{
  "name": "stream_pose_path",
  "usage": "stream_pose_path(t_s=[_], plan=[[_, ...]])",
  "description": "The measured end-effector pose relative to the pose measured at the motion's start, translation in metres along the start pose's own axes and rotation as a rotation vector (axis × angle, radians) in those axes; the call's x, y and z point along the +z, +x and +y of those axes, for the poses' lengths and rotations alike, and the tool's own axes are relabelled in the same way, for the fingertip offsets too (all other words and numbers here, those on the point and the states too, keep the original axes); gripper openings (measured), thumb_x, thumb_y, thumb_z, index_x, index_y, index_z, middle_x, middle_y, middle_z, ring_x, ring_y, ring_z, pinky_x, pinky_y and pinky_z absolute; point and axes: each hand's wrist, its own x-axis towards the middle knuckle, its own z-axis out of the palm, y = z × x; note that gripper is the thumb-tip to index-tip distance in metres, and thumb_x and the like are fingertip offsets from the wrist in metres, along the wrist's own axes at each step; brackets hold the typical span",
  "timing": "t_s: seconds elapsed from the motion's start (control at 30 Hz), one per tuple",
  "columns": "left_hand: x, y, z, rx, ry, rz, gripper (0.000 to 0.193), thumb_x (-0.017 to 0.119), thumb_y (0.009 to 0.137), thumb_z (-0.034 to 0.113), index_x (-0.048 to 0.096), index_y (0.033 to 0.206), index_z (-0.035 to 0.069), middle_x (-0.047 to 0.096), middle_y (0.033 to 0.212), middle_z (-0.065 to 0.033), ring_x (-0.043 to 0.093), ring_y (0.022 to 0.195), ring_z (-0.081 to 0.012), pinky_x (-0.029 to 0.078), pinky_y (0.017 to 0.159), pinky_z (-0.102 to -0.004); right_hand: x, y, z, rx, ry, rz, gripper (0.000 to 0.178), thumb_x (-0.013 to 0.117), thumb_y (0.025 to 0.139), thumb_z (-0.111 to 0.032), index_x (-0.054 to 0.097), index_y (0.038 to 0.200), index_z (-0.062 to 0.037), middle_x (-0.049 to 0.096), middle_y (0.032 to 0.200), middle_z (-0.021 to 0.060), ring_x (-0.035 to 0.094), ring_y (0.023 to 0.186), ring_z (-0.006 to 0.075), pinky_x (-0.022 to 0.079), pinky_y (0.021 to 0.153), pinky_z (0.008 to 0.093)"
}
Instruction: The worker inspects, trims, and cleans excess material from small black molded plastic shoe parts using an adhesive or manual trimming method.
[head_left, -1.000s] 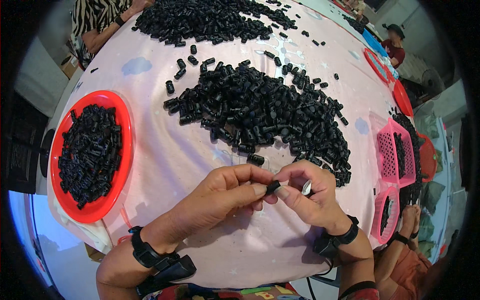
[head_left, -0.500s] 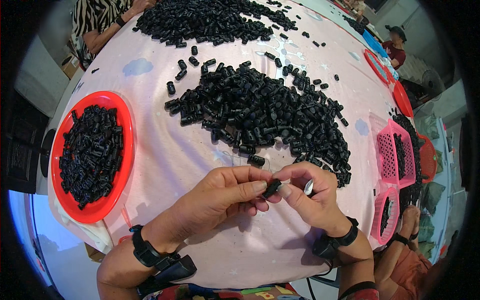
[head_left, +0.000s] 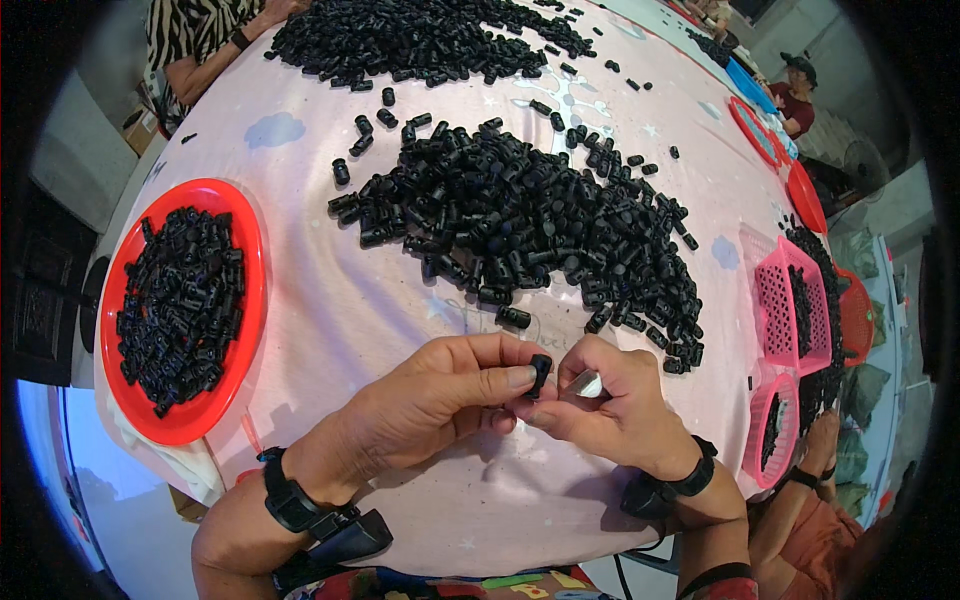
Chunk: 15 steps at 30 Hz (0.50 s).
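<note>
Pinched between the thumb and fingers of my left hand (head_left: 445, 395) is a small black plastic cord lock (head_left: 540, 374), tilted nearly upright. My right hand (head_left: 615, 405) is close against it, its fingers curled around a small shiny silver blade-like piece (head_left: 583, 384). The thumb of that hand points toward the lower part of the cord lock. Just beyond my hands lies a large pile of similar black cord locks (head_left: 530, 210). One loose cord lock (head_left: 513, 317) rests at the pile's near edge.
A red round tray (head_left: 254, 330) heaped with black pieces stands at left. Another black pile (head_left: 400, 45) lies at the far side, near a person's arm (head_left: 205, 75). Pink baskets (head_left: 822, 325) stand at right, beside another person's arm (head_left: 790, 510). A pink patterned cloth (head_left: 310, 300) covers the table.
My right hand has drawn slightly away from the cord lock and turned, showing more of the silver piece. In my left fingers the cord lock now stands more upright.
</note>
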Motion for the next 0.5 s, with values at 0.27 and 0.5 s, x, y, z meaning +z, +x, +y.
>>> stream_pose_path(t_s=[0.27,0.5], plan=[[0.0010,0.0000,-0.0023,-0.003,-0.010,-0.050,0.026,0.057,0.093,0.012,0.054,0.117,0.002,0.061,0.104,-0.0030,0.060,0.089,-0.0096,0.049,0.078,-0.0230,0.0019,-0.0014,0.0020,0.078,-0.088,-0.012,0.042,0.079,0.074,-0.039,0.058,0.078,-0.0036,0.064,0.062,0.0115,0.066,0.054,0.0227,0.049,0.047,0.0290],[0.0022,-0.0004,-0.0025,-0.013,0.012,-0.031,0.026,0.057,0.093,0.012,0.054,0.116,0.002,0.060,0.102,-0.0025,0.060,0.085,-0.0093,0.049,0.075,-0.0231,0.0026,-0.0019,0.0064,0.050,-0.180,-0.002,0.047,0.078,0.072,-0.046,0.057,0.077,-0.0040,0.061,0.058,0.0118,0.064,0.051,0.0259,0.048,0.045,0.0307]])
